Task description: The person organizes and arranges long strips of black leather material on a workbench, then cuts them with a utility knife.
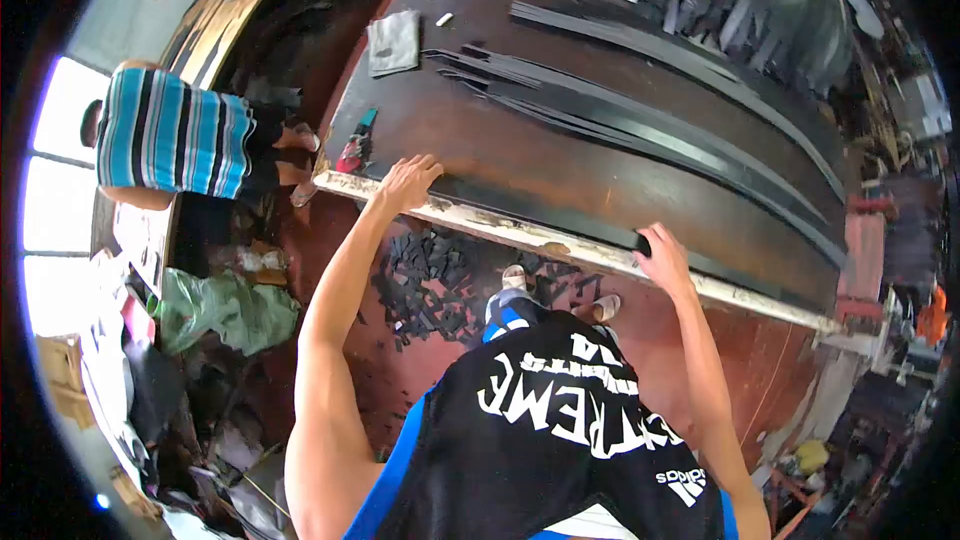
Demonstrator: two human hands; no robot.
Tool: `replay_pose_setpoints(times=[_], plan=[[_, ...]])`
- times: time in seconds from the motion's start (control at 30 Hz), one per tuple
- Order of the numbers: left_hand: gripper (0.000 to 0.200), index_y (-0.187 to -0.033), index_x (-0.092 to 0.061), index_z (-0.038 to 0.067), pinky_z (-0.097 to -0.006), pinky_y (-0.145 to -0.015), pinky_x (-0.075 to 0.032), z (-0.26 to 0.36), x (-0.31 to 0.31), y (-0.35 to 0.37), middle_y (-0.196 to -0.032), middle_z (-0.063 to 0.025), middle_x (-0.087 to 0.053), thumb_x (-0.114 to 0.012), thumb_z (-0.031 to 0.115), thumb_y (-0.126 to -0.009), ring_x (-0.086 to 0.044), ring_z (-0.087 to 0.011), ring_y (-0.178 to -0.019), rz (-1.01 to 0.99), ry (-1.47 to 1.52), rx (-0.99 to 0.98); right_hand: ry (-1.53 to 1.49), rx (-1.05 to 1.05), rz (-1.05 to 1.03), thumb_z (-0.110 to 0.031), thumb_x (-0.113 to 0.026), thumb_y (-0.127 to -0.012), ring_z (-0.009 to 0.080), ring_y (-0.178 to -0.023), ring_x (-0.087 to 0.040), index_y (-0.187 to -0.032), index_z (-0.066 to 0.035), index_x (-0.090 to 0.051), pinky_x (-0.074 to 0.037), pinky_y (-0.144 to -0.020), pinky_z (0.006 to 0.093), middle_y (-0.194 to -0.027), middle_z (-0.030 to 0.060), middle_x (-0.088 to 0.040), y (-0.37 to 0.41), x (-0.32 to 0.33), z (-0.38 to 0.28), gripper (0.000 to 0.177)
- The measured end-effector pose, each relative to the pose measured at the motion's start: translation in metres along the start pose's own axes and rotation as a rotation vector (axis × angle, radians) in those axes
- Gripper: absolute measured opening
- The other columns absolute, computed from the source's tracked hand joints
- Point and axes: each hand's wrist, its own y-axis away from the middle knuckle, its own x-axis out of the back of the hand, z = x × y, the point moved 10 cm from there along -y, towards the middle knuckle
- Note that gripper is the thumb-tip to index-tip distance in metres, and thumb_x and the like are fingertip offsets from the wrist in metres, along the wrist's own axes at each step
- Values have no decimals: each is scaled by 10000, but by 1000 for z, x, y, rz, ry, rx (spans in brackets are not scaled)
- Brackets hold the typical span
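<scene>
My left hand (410, 183) lies with its fingers stretched out on the near edge of a dark-topped table (540, 155), near its left corner. Under or beside those fingers, a thin black strip (520, 205) appears to run along the edge towards the right. Farther along the same edge, my right hand (664, 258) is closed on a small black block (643, 243), whose exact kind I cannot make out. A red-and-teal hand tool (357, 143) rests on the tabletop left of my left hand. Several long black strips (620, 120) lie across the table beyond both hands.
A folded grey cloth (393, 42) and a small white piece (444, 19) sit on the table. A bundle of black strips (745, 0) hangs over its far right. Black scraps (430, 275) litter the floor below. At left, a person in a striped shirt (175, 130) bends over.
</scene>
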Motion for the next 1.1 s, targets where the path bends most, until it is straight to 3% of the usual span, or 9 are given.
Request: replay_pose_setpoints(times=[0.17,0.4,0.57,0.83,1.03,1.1], plan=[[453,-1191,-616,26,-439,-962,-497,28,-6,-11,-1273,-127,-610,-627,83,-741,-581,-320,-1170,-24,36,-87,-36,32,10,-219,-784,-767,321,-1090,-597,-1168,-62,-640,-518,-893,430,-1127,96,-593,-17,-17,-26,454],[447,-1135,-641,33,-459,-873,-540,28,-2,-16,-1136,-129,-631,-672,73,-691,-631,-344,-1069,-142,13,-7,-50,-11,29,-191,-810,-727,311,-1056,-614,-1107,-64,-676,-539,-880,440,-1116,90,-599,-20,-24,-19,422],[479,-1162,-627,56,-476,-872,-528,37,4,-13,-1148,-133,-618,-695,64,-688,-622,-363,-1067,-51,25,-36,-62,-25,66,-164,-803,-727,316,-1076,-599,-1159,-66,-654,-530,-902,431,-1132,91,-597,-10,-14,-16,467],[656,-1333,-552,100,-464,-1007,-416,107,27,-22,-1256,-132,-584,-786,164,-723,-543,-347,-1187,19,115,-123,40,-168,157,-119,-790,-709,347,-1079,-572,-1181,-66,-646,-460,-990,440,-1135,114,-627,58,32,82,496],[645,-1332,-573,95,-464,-1034,-415,180,16,-50,-1272,-155,-590,-783,177,-728,-535,-357,-1219,70,215,-198,14,-360,67,-119,-772,-753,357,-1203,-570,-1250,-101,-642,-468,-1012,451,-1283,166,-628,93,46,152,514],[644,-1328,-572,86,-457,-1026,-426,203,1,-59,-1257,-158,-603,-782,175,-725,-558,-354,-1195,42,252,-240,9,-315,49,-128,-776,-750,353,-1148,-604,-1232,-97,-654,-492,-969,449,-1217,166,-659,91,52,152,498]])
